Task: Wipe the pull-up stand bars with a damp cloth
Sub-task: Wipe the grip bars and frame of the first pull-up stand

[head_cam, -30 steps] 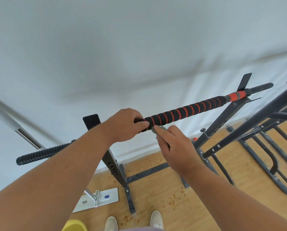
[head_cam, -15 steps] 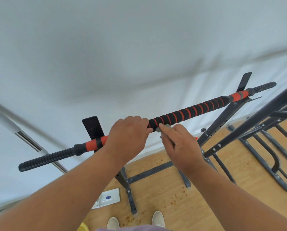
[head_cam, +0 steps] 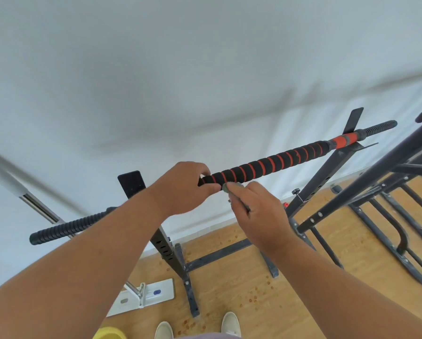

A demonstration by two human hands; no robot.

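Observation:
A black foam bar with red spiral stripes (head_cam: pixel 271 163) runs from lower left to upper right across two dark uprights of the pull-up stand (head_cam: pixel 167 243). My left hand (head_cam: pixel 183 187) grips the bar near its middle. My right hand (head_cam: pixel 259 211) pinches a small grey cloth (head_cam: pixel 232 186) against the underside of the bar, right beside my left fingers. Most of the cloth is hidden inside my right hand. The bar's ribbed black end (head_cam: pixel 65 228) sticks out at the left.
A second dark metal frame (head_cam: pixel 376 192) stands at the right on the wooden floor. A chrome pole (head_cam: pixel 33 204) slants at the left above a white mop head (head_cam: pixel 141 296). A yellow container (head_cam: pixel 109 333) and my shoes (head_cam: pixel 230 324) show at the bottom edge. A white wall is behind.
My left hand has slid along the bar and now covers the red collar seen half a second ago. My right hand stays with the cloth at the bar.

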